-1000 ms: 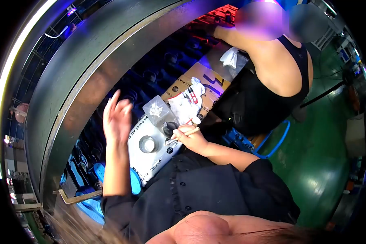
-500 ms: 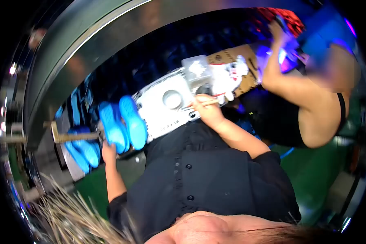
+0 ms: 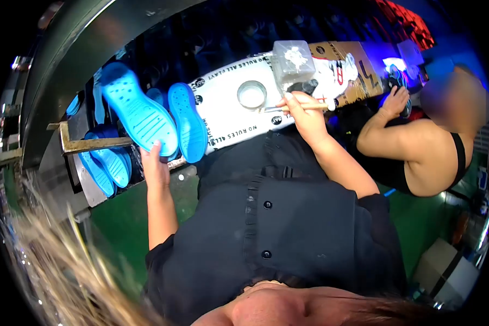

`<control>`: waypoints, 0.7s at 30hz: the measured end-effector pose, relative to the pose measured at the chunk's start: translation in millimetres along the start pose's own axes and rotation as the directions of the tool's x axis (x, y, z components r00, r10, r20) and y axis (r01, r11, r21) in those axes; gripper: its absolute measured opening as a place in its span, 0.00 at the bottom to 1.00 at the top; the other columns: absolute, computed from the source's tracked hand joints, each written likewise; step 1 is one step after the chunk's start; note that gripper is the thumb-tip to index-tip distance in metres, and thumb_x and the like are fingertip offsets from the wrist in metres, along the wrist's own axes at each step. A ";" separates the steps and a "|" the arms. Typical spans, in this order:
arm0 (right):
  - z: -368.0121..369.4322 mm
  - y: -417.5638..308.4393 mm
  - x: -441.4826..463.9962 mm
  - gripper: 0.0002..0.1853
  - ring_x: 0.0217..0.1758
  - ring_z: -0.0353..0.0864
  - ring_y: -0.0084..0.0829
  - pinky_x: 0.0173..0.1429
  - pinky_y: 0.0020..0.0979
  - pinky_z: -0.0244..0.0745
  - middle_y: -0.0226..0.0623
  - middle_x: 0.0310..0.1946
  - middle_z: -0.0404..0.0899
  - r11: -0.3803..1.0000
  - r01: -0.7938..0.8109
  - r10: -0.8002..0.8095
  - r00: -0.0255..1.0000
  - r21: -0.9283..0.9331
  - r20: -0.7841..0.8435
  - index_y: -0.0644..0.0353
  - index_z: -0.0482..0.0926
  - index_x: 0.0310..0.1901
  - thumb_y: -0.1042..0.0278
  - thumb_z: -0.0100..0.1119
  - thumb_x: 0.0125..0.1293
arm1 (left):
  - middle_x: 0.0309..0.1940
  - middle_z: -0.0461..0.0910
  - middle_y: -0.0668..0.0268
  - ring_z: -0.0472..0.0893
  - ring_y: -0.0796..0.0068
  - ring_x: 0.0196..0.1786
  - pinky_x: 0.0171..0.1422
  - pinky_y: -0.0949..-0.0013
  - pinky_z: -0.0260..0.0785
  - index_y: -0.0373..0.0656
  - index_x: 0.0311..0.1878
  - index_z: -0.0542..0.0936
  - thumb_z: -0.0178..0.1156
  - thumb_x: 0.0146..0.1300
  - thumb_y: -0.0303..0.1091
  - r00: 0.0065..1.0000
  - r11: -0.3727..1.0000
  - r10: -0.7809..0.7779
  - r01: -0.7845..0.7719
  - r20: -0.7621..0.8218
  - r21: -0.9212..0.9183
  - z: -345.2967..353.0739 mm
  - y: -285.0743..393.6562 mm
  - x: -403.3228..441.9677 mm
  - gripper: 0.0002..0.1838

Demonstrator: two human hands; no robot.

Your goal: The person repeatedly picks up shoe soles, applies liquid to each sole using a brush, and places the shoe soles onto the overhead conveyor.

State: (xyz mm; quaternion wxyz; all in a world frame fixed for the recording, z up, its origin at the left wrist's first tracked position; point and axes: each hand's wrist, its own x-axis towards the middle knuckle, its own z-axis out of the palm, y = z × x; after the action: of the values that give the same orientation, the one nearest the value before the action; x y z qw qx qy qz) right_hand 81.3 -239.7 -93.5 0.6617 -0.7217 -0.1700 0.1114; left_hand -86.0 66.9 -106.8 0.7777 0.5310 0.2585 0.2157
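Note:
My left hand (image 3: 155,164) grips a blue shoe sole (image 3: 138,111) by its near end, thumb on top. The sole is raised and tilted, its grooved, dotted face towards me. Beside it another blue sole (image 3: 188,122) rests at the edge of a white printed sheet (image 3: 228,122). In my right hand (image 3: 307,117) is a thin brush (image 3: 321,107) with a wooden handle. Its tip points left, low over the sheet, near a round metal tin (image 3: 252,94) with pale contents. Further blue soles (image 3: 110,163) lie at the left.
A translucent box (image 3: 293,62) with white material stands behind my right hand. White crumpled cloth (image 3: 334,73) lies on brown cardboard (image 3: 367,76). A co-worker (image 3: 413,141) sits at the right, hands on a shoe part. A metal bracket (image 3: 95,143) sticks out at the left.
My left hand has lifted a blue sole up from beside the other one. My right hand still holds the brush near the tin. The co-worker's arm has come down.

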 end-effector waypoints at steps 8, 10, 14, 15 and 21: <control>11.0 -30.6 -3.8 0.14 0.29 0.76 0.25 0.35 0.24 0.71 0.36 0.25 0.76 0.986 0.108 -0.116 0.992 0.126 0.057 0.67 0.79 0.29 0.65 0.51 0.65 | 0.47 0.73 0.60 0.73 0.72 0.49 0.57 0.68 0.63 0.34 0.53 0.68 0.59 0.56 0.28 0.975 0.909 0.172 -0.213 0.142 0.358 73.4 -24.3 -18.5 0.22; 8.0 -44.8 -4.8 0.13 0.28 0.74 0.23 0.35 0.23 0.70 0.37 0.27 0.76 0.959 0.281 -0.271 0.947 -0.038 0.173 0.68 0.79 0.29 0.68 0.49 0.65 | 0.47 0.73 0.59 0.73 0.72 0.49 0.56 0.69 0.63 0.34 0.53 0.67 0.59 0.56 0.27 0.968 0.905 0.206 -0.244 0.143 0.348 93.5 -20.6 -20.6 0.21; 14.1 -38.0 -13.3 0.11 0.27 0.74 0.31 0.35 0.28 0.68 0.38 0.23 0.76 0.843 0.510 -0.481 0.857 -0.173 0.182 0.66 0.79 0.27 0.69 0.52 0.62 | 0.47 0.74 0.57 0.75 0.71 0.48 0.56 0.69 0.64 0.33 0.54 0.66 0.60 0.56 0.26 0.939 0.846 0.272 -0.339 0.212 0.413 113.5 -14.8 -23.5 0.23; 14.2 -36.8 -13.5 0.11 0.27 0.74 0.31 0.35 0.28 0.68 0.38 0.23 0.76 0.845 0.507 -0.479 0.859 -0.170 0.180 0.66 0.79 0.27 0.69 0.52 0.62 | 0.47 0.74 0.58 0.75 0.71 0.48 0.56 0.69 0.65 0.33 0.54 0.66 0.60 0.56 0.26 0.933 0.851 0.273 -0.348 0.236 0.393 116.4 -14.6 -24.6 0.23; 14.0 -36.4 -15.0 0.07 0.24 0.75 0.34 0.29 0.31 0.66 0.34 0.21 0.78 0.733 0.635 -0.617 0.771 -0.242 0.155 0.61 0.79 0.23 0.70 0.57 0.56 | 0.45 0.75 0.58 0.76 0.72 0.46 0.54 0.70 0.66 0.33 0.52 0.68 0.61 0.56 0.26 0.916 0.860 0.302 -0.382 0.266 0.339 125.1 -12.9 -31.4 0.21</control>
State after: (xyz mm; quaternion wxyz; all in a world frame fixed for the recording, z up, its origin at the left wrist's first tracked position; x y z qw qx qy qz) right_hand 58.6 -230.3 -59.7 0.5456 -0.7043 -0.4381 -0.1199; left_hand -30.6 -46.0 -75.7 0.6298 0.7294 0.1159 0.2407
